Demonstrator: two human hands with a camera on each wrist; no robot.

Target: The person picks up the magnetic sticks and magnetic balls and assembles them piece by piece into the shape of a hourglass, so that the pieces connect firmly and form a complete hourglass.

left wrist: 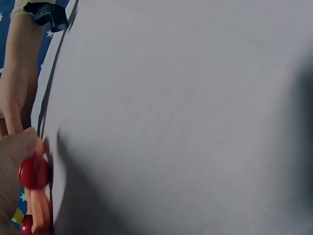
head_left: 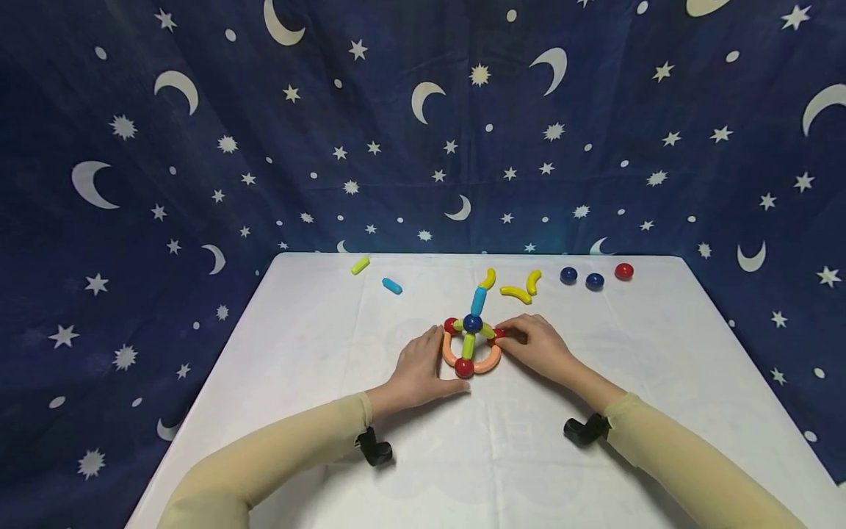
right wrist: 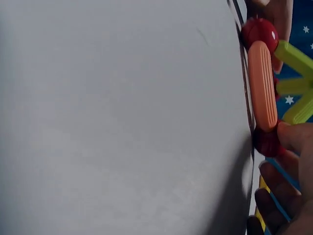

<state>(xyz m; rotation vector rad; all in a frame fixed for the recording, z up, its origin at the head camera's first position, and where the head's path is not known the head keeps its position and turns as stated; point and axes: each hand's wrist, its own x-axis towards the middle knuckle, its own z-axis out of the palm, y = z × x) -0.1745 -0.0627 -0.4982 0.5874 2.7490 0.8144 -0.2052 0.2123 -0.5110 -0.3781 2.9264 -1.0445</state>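
A frame of magnetic sticks and balls stands mid-table between both hands. Curved orange sticks (head_left: pixel 487 361) join red balls at its base, among them the front red ball (head_left: pixel 465 367). Light green sticks (head_left: pixel 468 346) slope up to a dark blue ball (head_left: pixel 472 324), from which a blue stick (head_left: pixel 479 301) points up. My right hand (head_left: pixel 538 347) pinches the right red ball (right wrist: pixel 267 142) between thumb and fingers. Along the left side my left hand (head_left: pixel 415 373) lies with straight fingers, its thumb spread near the front ball. The fingers partly hide the right ball.
Behind the frame lie several curved yellow sticks (head_left: pixel 515 294); one visually meets the blue stick's top, contact unclear. Two dark blue balls (head_left: pixel 595 281) and a red ball (head_left: pixel 624 272) sit back right. Back left are a green stick (head_left: pixel 360 266) and a blue stick (head_left: pixel 392 286).
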